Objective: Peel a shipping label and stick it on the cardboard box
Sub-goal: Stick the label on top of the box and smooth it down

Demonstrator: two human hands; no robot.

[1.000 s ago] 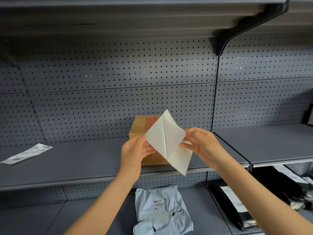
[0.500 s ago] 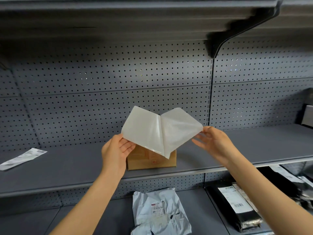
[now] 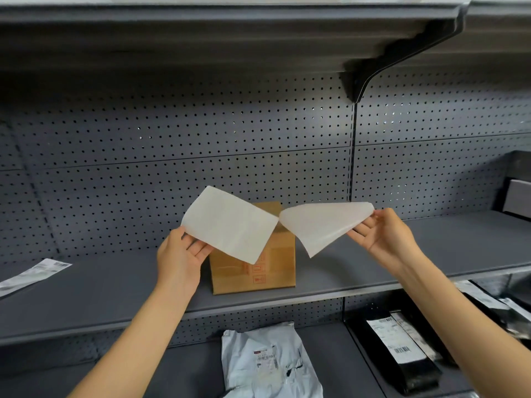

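Note:
A brown cardboard box with red markings stands on the middle shelf. In front of it I hold two white sheets peeled apart, meeting only at one corner. My left hand pinches the flat, matt sheet, apparently the shipping label, by its lower left corner. My right hand pinches the curled, glossier sheet, apparently the backing sheet, by its right tip. No print shows on either sheet. Both sheets hang above and in front of the box and hide its upper part.
The grey shelf has a pegboard back and another shelf close overhead on a bracket. A printed label strip lies at far left. On the lower shelf lie a white mailer bag and black mailer bags.
The two sheets, joined along a fold a second ago, have been pulled apart. My hands moved outward, left to the left and right to the right, uncovering more of the box.

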